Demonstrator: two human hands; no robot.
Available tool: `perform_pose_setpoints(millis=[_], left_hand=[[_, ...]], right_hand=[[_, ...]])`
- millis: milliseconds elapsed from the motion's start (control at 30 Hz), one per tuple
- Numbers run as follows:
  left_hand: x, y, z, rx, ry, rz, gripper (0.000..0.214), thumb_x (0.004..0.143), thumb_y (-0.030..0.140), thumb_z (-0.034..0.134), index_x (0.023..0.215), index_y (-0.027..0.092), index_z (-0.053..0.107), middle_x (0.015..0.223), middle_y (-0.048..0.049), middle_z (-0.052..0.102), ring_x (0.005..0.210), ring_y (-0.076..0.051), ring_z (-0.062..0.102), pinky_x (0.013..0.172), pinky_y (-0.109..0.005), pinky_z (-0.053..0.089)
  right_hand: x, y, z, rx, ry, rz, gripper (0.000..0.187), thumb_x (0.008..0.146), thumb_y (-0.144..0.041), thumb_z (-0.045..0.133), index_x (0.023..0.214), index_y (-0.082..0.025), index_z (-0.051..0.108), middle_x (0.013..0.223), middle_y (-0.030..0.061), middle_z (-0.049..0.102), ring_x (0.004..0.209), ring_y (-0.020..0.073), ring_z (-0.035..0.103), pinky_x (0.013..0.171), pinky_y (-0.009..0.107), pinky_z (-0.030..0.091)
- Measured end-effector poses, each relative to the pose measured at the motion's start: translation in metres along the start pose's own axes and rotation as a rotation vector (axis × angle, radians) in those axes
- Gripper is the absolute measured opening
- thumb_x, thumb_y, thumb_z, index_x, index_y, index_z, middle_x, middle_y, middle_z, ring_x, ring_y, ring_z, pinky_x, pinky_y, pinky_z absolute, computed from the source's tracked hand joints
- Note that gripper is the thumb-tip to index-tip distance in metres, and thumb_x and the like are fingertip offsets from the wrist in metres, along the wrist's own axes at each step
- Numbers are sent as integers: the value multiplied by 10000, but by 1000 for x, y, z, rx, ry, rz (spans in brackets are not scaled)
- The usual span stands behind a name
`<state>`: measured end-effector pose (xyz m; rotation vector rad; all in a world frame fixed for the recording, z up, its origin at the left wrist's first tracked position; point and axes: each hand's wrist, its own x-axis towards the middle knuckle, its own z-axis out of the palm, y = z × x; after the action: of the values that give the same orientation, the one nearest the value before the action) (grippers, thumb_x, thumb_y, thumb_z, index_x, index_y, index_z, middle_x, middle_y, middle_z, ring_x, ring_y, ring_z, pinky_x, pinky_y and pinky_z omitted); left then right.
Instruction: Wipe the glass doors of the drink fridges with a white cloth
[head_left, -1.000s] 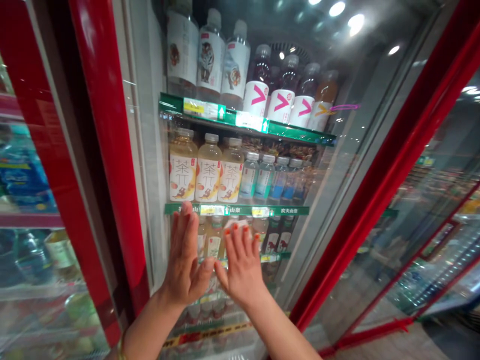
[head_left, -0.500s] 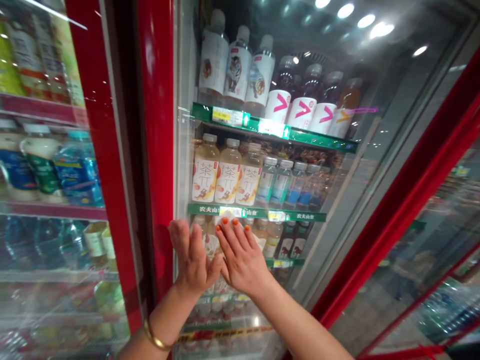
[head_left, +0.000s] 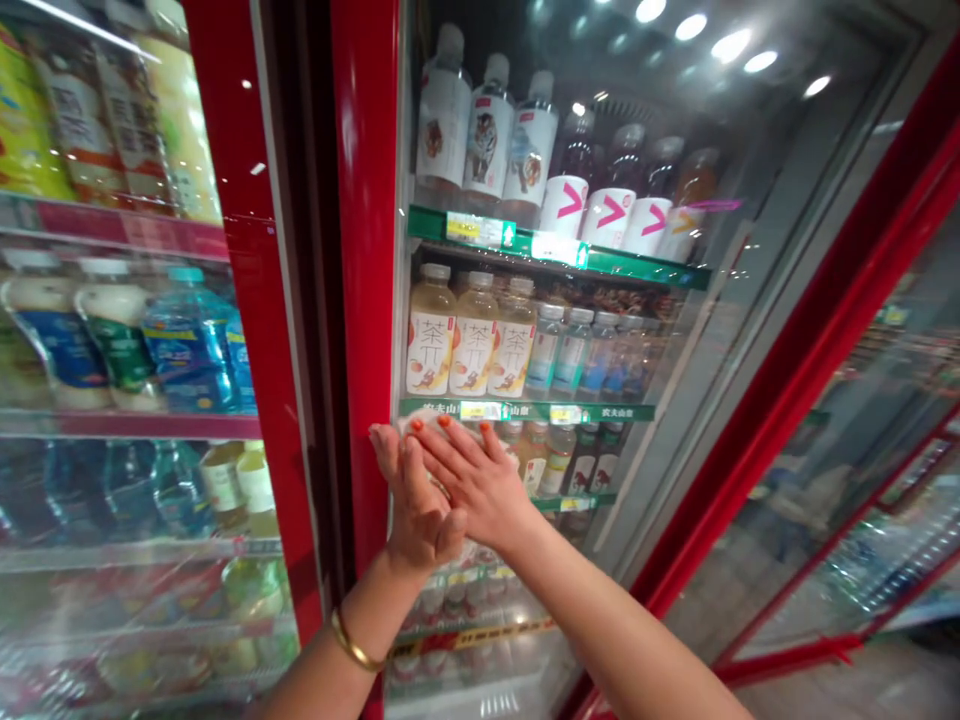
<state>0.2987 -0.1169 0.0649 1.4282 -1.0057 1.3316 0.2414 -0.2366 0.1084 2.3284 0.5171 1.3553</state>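
Observation:
A glass cooler door [head_left: 525, 640] with a red frame stands before me. My right hand [head_left: 476, 490] lies flat against the glass, its orange-nailed fingers stretched out to the upper left. Beneath it is a thin white cloth or tissue [head_left: 427, 418], which peeks out past the fingertips; most of it is covered. My left hand [head_left: 420, 510], with a gold bangle [head_left: 352, 645] at the wrist, is open beside it, fingers pointing up and thumb out. It overlaps the right hand's fingers in view, close to the red frame [head_left: 366, 250]. Whether the left hand touches the glass I cannot tell.
Behind the glass, shelves hold several tea bottles [head_left: 474, 345] and tall tiger-label bottles [head_left: 487, 135]. At left stands another cooler with blue bottles [head_left: 187, 345]. A slanting red frame bar [head_left: 750, 440] runs along the right, with further glass beyond it.
Both hands have shifted left across the glass toward the red frame, the white cloth moving along under the right hand. The left hand now overlaps the right more. The camera view has shifted slightly left.

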Motion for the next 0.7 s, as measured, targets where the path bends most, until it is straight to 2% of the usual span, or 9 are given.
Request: perform_pose_setpoints(millis=[67, 133, 233, 300, 333, 433, 500, 600, 700], left_hand=[[0, -1, -1, -22, -5, 0, 817, 1112, 606, 308, 1789, 246, 24, 1876, -56, -140, 1739, -263, -134, 1420, -557, -29], [2, 0, -1, -33, -13, 29, 806, 1115, 592, 331, 1790, 257, 44, 1881, -48, -103, 1742, -257, -114, 1426, -528, -19], [9, 2, -1, 21, -40, 62, 764, 1124, 516, 360, 1788, 242, 101, 1886, -37, -1, 1750, -251, -33, 1437, -486, 25], [13, 4, -1, 95, -77, 87, 717, 1126, 436, 362, 1782, 231, 156, 1882, -21, 62, 1751, -244, 33, 1439, -466, 48], [14, 4, -1, 130, -94, 100, 696, 1125, 399, 357, 1778, 233, 183, 1878, -9, 88, 1750, -237, 57, 1440, -457, 49], [16, 6, -2, 181, -111, 103, 674, 1115, 318, 353, 1772, 251, 220, 1871, 12, 127, 1748, -219, 79, 1438, -443, 46], [16, 8, -1, 181, -96, 68, 683, 1110, 308, 371, 1774, 252, 219, 1872, 3, 129, 1748, -222, 81, 1437, -447, 57], [17, 11, 4, 232, -73, 11, 714, 1095, 315, 447, 1773, 257, 229, 1871, -26, 148, 1748, -240, 89, 1438, -483, 50], [18, 15, 11, 317, -64, -21, 780, 1060, 290, 539, 1774, 281, 224, 1865, -42, 160, 1744, -261, 111, 1440, -529, 56]], right_hand=[[31, 20, -12, -32, -4, 125, 694, 1128, -430, 440, 1771, -292, 218, 1827, -57, 302, 1748, 191, 18, 1424, 509, -84], [40, 37, -17, -59, 26, 286, 751, 1128, -411, 435, 1785, -269, 100, 1845, -4, 262, 1749, 242, 49, 1421, 578, -45], [0, 26, -4, -91, 73, 430, 809, 1100, -352, 475, 1787, -206, 73, 1846, 69, 261, 1750, 282, 4, 1416, 608, -11], [-44, 0, 14, -78, 68, 389, 808, 1076, -363, 526, 1780, -176, 176, 1829, 88, 307, 1749, 281, -38, 1418, 580, -22], [-62, -12, 22, -40, 42, 303, 783, 1065, -408, 547, 1765, -192, 269, 1820, 72, 336, 1749, 284, -47, 1417, 576, -32], [-75, -21, 29, 59, -43, 50, 710, 1060, -512, 567, 1710, -263, 424, 1808, -9, 368, 1751, 243, -27, 1428, 519, -21], [-54, 8, 15, 72, -71, 27, 703, 1085, -525, 537, 1734, -322, 358, 1815, -61, 344, 1751, 209, 14, 1434, 498, 11], [-32, 86, -17, 26, -23, 305, 777, 1116, -503, 488, 1783, -355, 118, 1855, -29, 242, 1752, 275, 28, 1412, 639, 64], [-70, 138, -26, -36, 110, 667, 778, 1150, -460, 358, 1782, -267, -54, 1882, 114, 77, 1747, 363, -26, 1333, 814, 70]])
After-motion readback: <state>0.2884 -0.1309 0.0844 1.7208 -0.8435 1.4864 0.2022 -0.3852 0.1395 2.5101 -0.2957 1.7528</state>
